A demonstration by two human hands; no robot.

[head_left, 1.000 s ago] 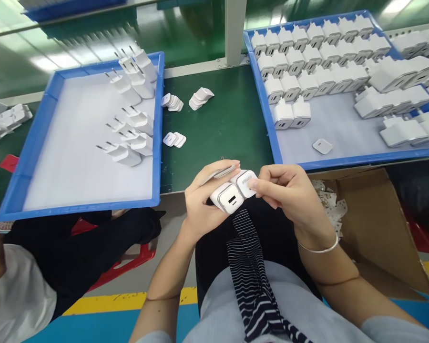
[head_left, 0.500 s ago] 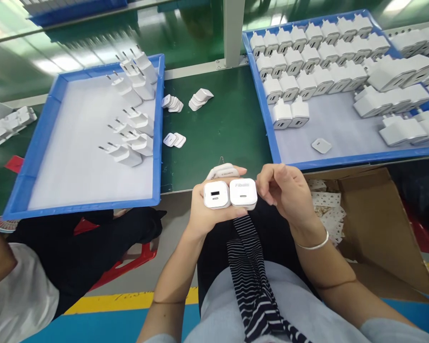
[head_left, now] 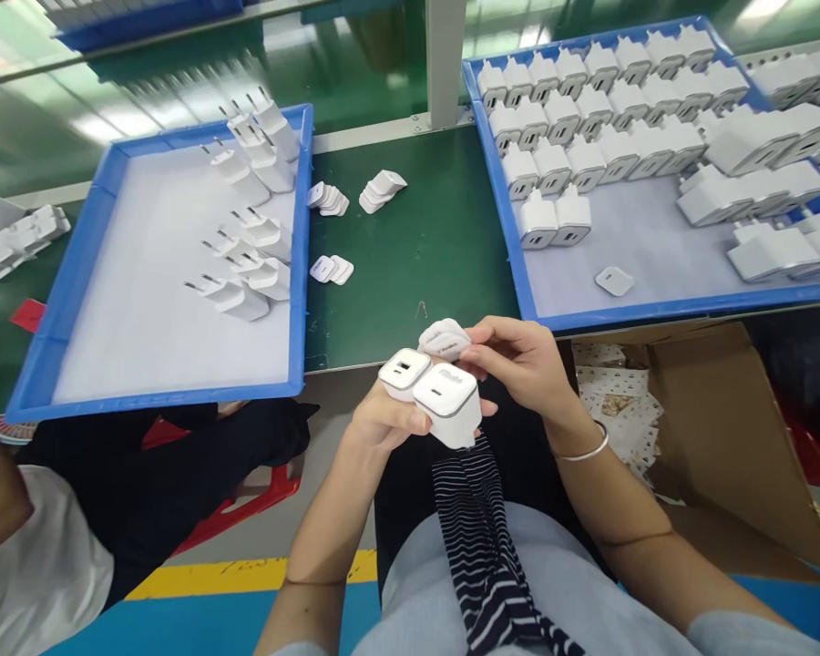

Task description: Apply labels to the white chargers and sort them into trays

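My left hand (head_left: 383, 421) is closed around two white plug chargers lying side by side. One charger (head_left: 404, 372) shows two ports, a larger dark one and a small slot. The other charger (head_left: 445, 394) has a single small slot and faint grey lettering on its end face. Behind them, a few thin white cover plates (head_left: 444, 339) with lettering are stacked, apparently also held in the left hand. My right hand (head_left: 525, 366) pinches the right edge of these plates between thumb and fingers. Parts of the left fingers are hidden behind the chargers.
A blue-rimmed tray (head_left: 299, 273) at left bears several pronged plug housings (head_left: 246, 260). Small piles of cover plates (head_left: 333, 269) lie on the green table (head_left: 416, 246). The right blue-rimmed tray (head_left: 519, 246) carries rows of chargers and one loose plate. Below stands a cardboard box (head_left: 724, 437); another person sits left.
My right hand has moved left and taken hold of the edge of the cover plates. The chargers in my left hand have tilted, so the right one's side now shows.
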